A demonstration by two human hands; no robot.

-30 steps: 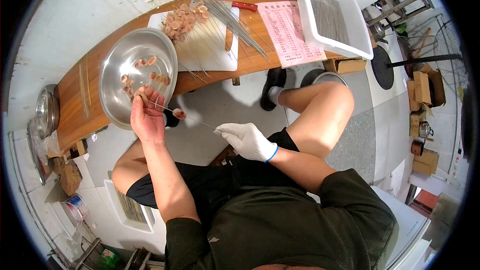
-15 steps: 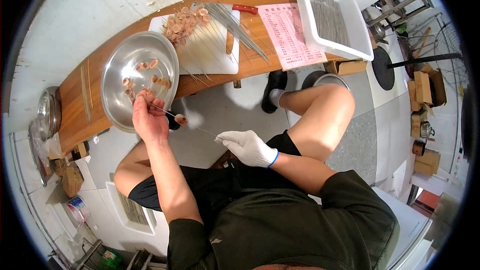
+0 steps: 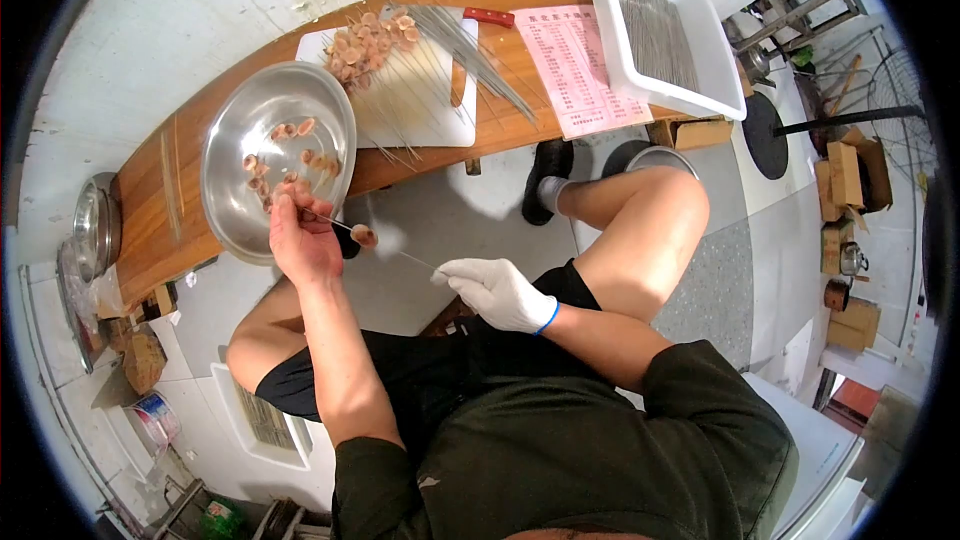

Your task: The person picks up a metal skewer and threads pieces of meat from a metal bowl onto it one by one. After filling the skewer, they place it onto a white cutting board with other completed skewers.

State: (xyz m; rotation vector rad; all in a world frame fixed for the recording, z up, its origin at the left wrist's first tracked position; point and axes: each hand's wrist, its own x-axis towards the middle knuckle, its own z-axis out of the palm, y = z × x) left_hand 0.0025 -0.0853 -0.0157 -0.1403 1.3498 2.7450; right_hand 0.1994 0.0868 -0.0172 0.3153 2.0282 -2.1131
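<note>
A thin metal skewer (image 3: 412,259) runs between my two hands, with one round brownish-pink food piece (image 3: 364,236) threaded partway along it. My bare left hand (image 3: 303,240) is closed around the skewer's far end, over the rim of a steel bowl (image 3: 222,202). My fingers partly hide what is pinched there. On my right hand (image 3: 500,295) is a white knit glove with a blue cuff, closed on the skewer's near end. Several similar cup-shaped food pieces (image 3: 307,126) lie inside the bowl.
Loaded skewers with food pieces (image 3: 362,52) rest on a white cutting board (image 3: 440,128), beside bare metal skewers (image 3: 478,60). Behind them lies a red-handled knife (image 3: 490,17). A pink printed sheet (image 3: 580,70) and a white bin of skewers (image 3: 722,90) stand right on the wooden table (image 3: 150,230).
My left hand has shifted slightly right and down. The gloved hand stays in nearly the same place, and the food piece on the skewer has barely moved.
</note>
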